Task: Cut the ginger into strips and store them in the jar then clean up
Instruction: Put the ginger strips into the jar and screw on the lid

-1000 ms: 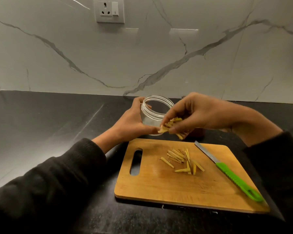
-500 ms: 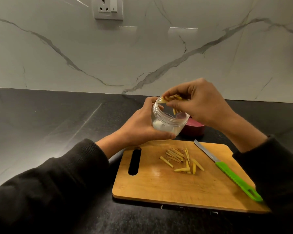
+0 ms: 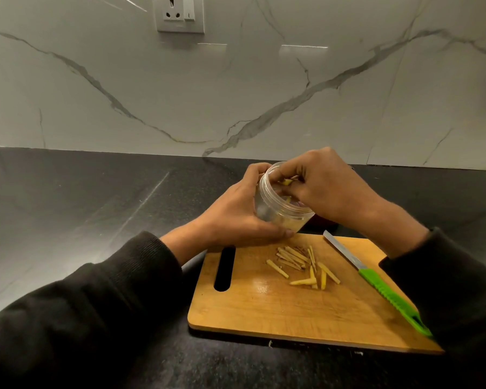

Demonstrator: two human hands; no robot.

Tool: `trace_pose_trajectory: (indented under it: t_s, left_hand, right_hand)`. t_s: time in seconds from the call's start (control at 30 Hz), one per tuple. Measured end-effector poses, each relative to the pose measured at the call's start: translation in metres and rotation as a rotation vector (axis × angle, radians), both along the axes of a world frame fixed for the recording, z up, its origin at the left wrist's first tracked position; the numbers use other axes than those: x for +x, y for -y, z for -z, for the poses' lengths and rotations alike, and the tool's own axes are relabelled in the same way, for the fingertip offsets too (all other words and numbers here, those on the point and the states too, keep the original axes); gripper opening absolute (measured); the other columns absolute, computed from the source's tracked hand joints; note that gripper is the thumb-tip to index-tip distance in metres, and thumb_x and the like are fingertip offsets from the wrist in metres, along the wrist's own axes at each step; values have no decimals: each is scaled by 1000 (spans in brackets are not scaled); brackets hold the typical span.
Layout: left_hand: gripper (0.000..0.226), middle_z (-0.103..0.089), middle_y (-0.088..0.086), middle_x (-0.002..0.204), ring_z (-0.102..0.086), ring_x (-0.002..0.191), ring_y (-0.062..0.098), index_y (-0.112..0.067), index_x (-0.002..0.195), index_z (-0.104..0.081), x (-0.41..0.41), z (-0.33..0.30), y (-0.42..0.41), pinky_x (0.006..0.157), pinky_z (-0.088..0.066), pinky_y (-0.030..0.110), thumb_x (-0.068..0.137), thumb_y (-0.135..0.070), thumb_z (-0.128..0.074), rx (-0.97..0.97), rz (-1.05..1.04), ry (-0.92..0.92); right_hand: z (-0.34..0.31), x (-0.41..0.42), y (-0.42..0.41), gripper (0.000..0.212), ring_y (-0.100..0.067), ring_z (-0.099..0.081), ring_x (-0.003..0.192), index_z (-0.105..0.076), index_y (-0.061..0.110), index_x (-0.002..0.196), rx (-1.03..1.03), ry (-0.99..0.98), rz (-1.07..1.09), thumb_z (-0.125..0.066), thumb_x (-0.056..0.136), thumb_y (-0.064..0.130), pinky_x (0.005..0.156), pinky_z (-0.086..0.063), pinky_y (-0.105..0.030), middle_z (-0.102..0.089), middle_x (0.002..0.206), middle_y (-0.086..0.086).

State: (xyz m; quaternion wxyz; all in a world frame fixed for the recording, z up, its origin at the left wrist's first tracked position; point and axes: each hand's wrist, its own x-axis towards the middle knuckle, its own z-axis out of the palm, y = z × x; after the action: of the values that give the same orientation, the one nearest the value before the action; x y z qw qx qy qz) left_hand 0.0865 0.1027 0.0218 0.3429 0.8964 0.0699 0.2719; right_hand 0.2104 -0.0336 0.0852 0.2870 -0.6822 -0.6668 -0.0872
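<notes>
Left hand (image 3: 236, 217) gripped the tilted jar (image 3: 278, 203) at frame centre, above the cutting board (image 3: 264, 307). Right hand (image 3: 328, 189) pinched ginger strips (image 3: 286, 181) at its mouth; more ginger pieces (image 3: 300, 265) lay on the board.

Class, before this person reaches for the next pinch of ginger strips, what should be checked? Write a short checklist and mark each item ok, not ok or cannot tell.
1. Clear plastic jar held firmly: the left hand grips its side. Ok.
2. Jar mouth open and tilted toward the right hand. Ok.
3. Current pinch of ginger strips released into the jar: right fingers at the mouth hold some. Not ok.
4. Remaining cut ginger strips lie within reach on the wooden cutting board. Ok.
5. Green-handled knife set aside on the board, blade away from the strips. Ok.
6. Jar lid at hand: cannot tell.
</notes>
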Motion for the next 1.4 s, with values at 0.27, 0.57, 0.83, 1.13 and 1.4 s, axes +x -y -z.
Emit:
trace_pose_trajectory:
  t_s: [0.27, 0.57, 0.83, 1.13, 1.4]
  left_hand:
    - [100, -58, -13, 125, -59, 114, 2, -26, 145, -30, -1, -1, -1, 99, -50, 23, 68, -32, -93, 19, 7, 0]
    - [101, -59, -11, 126, -59, 116, 3, -24, 145, -30, 0, -1, -3, 99, -49, 21, 68, -32, -93, 19, 7, 11]
    - [103, -53, -15, 129, -54, 119, -2, -27, 146, -28, 2, 4, -13, 99, -46, 16, 67, -41, -92, -62, -44, -18]
    - [99, -53, -21, 119, -54, 109, -16, -22, 144, -29, 2, 8, -25, 91, -46, 7, 67, -36, -91, -128, -132, 54]
    - [100, -50, -21, 119, -52, 112, -11, -20, 145, -28, 4, 8, -26, 92, -43, 4, 68, -36, -90, -56, -131, 27]
  right_hand:
    - [-4, 1, 1, 24, -8, -66, 90, -76, 18, 111, -32, -72, -14, -69, 91, 7, 78, -52, -12, -74, 106, 2]
    - [-4, 5, 0, 27, -9, -68, 93, -76, 16, 108, 24, -48, -34, -66, 91, -2, 85, -53, -11, -75, 104, 3]
    - [-15, 3, 3, 19, -2, -61, 64, -72, 13, 90, 319, -40, 33, -69, 94, 32, 63, -50, -9, -67, 75, 4]
    - [-34, -2, 28, 63, -9, -60, 87, -51, 42, 118, -893, 76, 24, -76, 64, 64, 69, -52, -21, -58, 103, 11]
    - [-13, -4, 18, 85, -17, -62, 98, -40, 50, 132, -1136, 69, -61, -91, 69, 25, 72, -60, -26, -47, 118, 11]
